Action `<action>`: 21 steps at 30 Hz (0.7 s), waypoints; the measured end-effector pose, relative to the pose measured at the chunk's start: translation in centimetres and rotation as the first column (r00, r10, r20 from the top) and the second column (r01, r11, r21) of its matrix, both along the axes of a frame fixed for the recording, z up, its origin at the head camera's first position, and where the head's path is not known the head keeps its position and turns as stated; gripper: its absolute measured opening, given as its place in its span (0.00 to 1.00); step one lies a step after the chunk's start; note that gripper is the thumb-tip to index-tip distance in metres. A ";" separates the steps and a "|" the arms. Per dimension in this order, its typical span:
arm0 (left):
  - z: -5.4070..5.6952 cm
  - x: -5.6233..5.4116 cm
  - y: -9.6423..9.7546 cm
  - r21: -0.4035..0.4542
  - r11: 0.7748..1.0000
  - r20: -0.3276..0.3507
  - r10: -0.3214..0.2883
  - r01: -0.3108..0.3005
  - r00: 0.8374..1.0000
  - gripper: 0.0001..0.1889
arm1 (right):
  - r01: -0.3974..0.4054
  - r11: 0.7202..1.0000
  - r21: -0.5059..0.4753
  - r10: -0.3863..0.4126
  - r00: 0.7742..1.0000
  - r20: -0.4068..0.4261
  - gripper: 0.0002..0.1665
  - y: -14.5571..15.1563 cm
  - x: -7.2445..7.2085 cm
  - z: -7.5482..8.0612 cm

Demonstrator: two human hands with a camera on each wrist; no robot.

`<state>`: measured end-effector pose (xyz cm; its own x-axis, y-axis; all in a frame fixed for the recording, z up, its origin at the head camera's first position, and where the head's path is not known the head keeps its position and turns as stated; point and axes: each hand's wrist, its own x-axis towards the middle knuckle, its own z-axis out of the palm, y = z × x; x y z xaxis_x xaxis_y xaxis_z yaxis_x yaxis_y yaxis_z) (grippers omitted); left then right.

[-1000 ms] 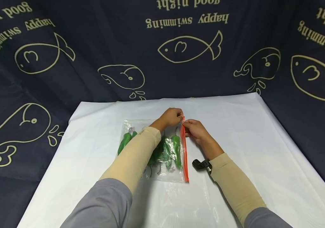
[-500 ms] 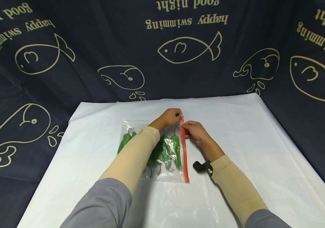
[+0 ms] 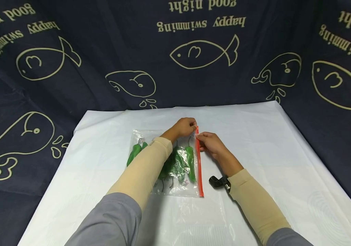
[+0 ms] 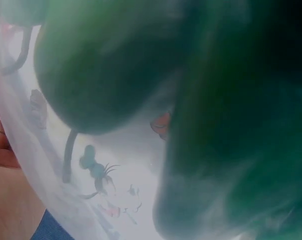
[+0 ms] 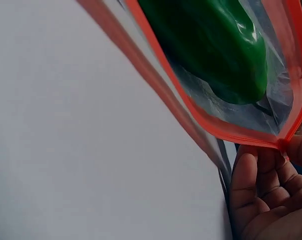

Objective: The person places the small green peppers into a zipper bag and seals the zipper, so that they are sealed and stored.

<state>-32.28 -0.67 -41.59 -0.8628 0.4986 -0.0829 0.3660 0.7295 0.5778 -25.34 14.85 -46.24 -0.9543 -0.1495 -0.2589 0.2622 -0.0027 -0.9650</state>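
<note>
A clear zip bag point(image 3: 178, 189) with a red zip strip point(image 3: 200, 171) along its right side lies on the table. Several green peppers point(image 3: 190, 160) show through the plastic. My left hand point(image 3: 186, 126) pinches the far end of the strip, its arm crossing over the bag. Just nearer, my right hand point(image 3: 210, 141) pinches the strip between thumb and fingertips. In the right wrist view the two red edges stand apart around a green pepper point(image 5: 216, 55) and meet at the fingers. Peppers point(image 4: 105, 65) behind the plastic fill most of the left wrist view.
A white cloth point(image 3: 255, 143) covers the table. Dark blue fabric point(image 3: 126, 41) printed with fish and whales hangs behind and at both sides. A black wrist camera point(image 3: 218, 182) sticks out from the right sleeve point(image 3: 255, 201), close over the table.
My right hand has slid slightly toward me along the red strip. The left hand stays at the far end, and the bag lies almost still.
</note>
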 end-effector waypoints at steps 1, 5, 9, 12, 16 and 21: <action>0.0 0.0 0.0 -0.005 1.000 0.000 0.000 0.000 1.000 0.08 | 0.002 1.000 0.000 -0.002 1.000 0.001 0.16 0.0 0.0 0.0; 0.1 0.1 0.1 -0.015 1.000 0.001 -0.003 0.003 1.000 0.08 | -0.008 1.000 0.009 0.008 1.000 -0.002 0.16 0.1 0.2 -0.1; 0.2 0.1 0.0 -0.019 1.000 0.003 -0.007 0.007 1.000 0.08 | -0.010 1.000 0.019 0.010 1.000 0.000 0.14 0.1 0.1 -0.3; 0.2 0.1 0.0 -0.019 1.000 -0.001 -0.008 0.008 1.000 0.08 | -0.015 1.000 0.018 0.015 1.000 -0.007 0.13 0.1 0.1 -0.4; 0.0 0.0 -0.1 -0.013 1.000 -0.001 -0.009 0.009 1.000 0.07 | -0.024 1.000 0.014 0.024 1.000 -0.013 0.12 0.1 0.4 -0.3; 0.0 -0.1 -0.1 -0.011 1.000 -0.009 -0.007 0.007 1.000 0.07 | -0.032 0.999 0.021 0.033 0.999 -0.031 0.12 0.2 0.6 -0.3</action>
